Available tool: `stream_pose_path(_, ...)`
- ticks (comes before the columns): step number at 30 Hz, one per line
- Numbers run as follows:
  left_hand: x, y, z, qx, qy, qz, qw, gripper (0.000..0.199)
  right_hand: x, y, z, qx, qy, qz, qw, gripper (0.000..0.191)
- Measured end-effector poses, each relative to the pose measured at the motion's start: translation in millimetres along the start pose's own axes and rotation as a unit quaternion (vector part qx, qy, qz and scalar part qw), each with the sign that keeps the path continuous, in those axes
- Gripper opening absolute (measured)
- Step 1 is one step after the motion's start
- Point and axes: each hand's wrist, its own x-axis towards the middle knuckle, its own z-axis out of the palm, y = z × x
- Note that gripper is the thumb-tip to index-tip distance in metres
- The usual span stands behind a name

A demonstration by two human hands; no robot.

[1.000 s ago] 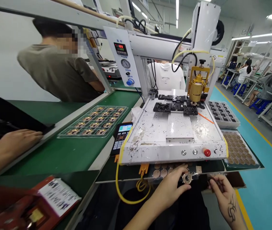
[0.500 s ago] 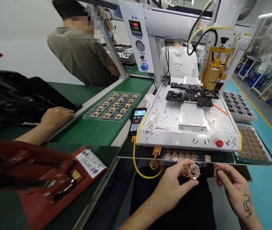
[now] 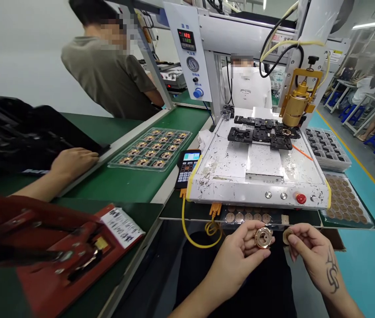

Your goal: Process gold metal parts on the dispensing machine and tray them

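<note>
- Ring of rose-gold metal (image 3: 263, 237): I find it in the left hand (image 3: 242, 251), held between thumb and fingers, its round face turned toward the head camera.
- Right hand (image 3: 309, 249): I record a narrow pinch, thumb and fingers closed on a small brown disc (image 3: 286, 236), just beside the ring and apart from it.
- Position: I note both hands in front of the worktop edge, above the person's dark-clothed lap.
- White machine (image 3: 214, 170): I see black fixtures (image 3: 262, 134) on its bed, a gold cylinder (image 3: 294, 110) above their right end and a red button (image 3: 301, 198) on its front.
- Strip of discs (image 3: 248, 217): it lies below the machine's front edge, near the left hand.
- Handset (image 3: 187, 171): I log it at the machine's left side.
- Clear tray (image 3: 132, 167): it carries gold-toned parts on the green worktop (image 3: 114, 184).
- Red press (image 3: 53, 269): I observe it at lower left, near a co-worker's hand (image 3: 75, 161).
</note>
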Motion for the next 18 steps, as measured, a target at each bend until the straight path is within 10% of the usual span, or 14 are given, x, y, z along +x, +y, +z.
stream_pose_path(18, 5, 1, -2.5, -0.097, 0.037, -0.066, 0.992, 0.071, 7, 9, -4, 0.024, 0.005, 0.029, 0.999, 0.039)
